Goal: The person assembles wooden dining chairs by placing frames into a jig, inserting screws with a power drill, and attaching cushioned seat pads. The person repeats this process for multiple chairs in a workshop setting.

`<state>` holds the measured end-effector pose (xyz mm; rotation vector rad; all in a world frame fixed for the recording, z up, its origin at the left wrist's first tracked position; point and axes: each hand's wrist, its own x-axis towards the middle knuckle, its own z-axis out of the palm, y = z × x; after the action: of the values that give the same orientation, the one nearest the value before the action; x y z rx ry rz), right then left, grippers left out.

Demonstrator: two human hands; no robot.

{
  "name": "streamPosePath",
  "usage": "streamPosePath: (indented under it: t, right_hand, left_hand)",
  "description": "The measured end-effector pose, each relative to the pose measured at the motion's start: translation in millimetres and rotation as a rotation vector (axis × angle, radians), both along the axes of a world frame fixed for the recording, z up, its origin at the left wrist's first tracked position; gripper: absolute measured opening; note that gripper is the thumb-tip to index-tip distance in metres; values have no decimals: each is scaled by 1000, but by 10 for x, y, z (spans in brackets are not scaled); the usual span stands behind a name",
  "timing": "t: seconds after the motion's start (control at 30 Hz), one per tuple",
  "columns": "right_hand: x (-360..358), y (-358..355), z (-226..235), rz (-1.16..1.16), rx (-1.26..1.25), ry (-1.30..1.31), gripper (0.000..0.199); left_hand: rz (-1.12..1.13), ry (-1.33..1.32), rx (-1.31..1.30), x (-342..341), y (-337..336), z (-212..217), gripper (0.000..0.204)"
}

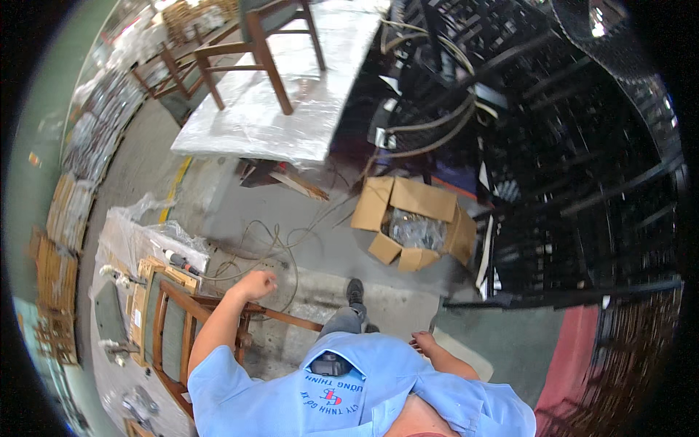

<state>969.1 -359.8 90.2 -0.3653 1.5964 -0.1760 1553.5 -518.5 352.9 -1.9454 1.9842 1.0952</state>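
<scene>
My left hand (256, 285) hangs in the air just right of a wooden chair frame (191, 309), its fingers curled in and nothing visible in them. The chair frame has a grey-green panel and lies tipped over on a plastic-covered work surface (120, 244). Behind it rests a grey and orange power screwdriver (180, 261), with a thin hose (280, 244) looping from it over the floor. On my right side, low beside the blue shirt, my right hand (422, 341) is empty with its fingers loosely apart.
An open cardboard box (424, 198) holding clear plastic bags stands ahead on the floor. Farther off, a brown wooden chair (266, 54) stands on a plastic-wrapped table (247, 131). Dark racks (568, 146) fill the right. Stacked wooden parts (102, 120) line the left.
</scene>
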Motion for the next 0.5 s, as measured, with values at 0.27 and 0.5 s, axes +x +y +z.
streamPosePath:
  t: [0.27,0.5]
  right_hand:
    - [184,-2756,136,248,-168,144,29]
    - [1571,-4666,315,553,-406,188,19]
  left_hand:
    - [186,194,-23,62,-3,-257,45]
    - [547,436,51,128,241,-428,45]
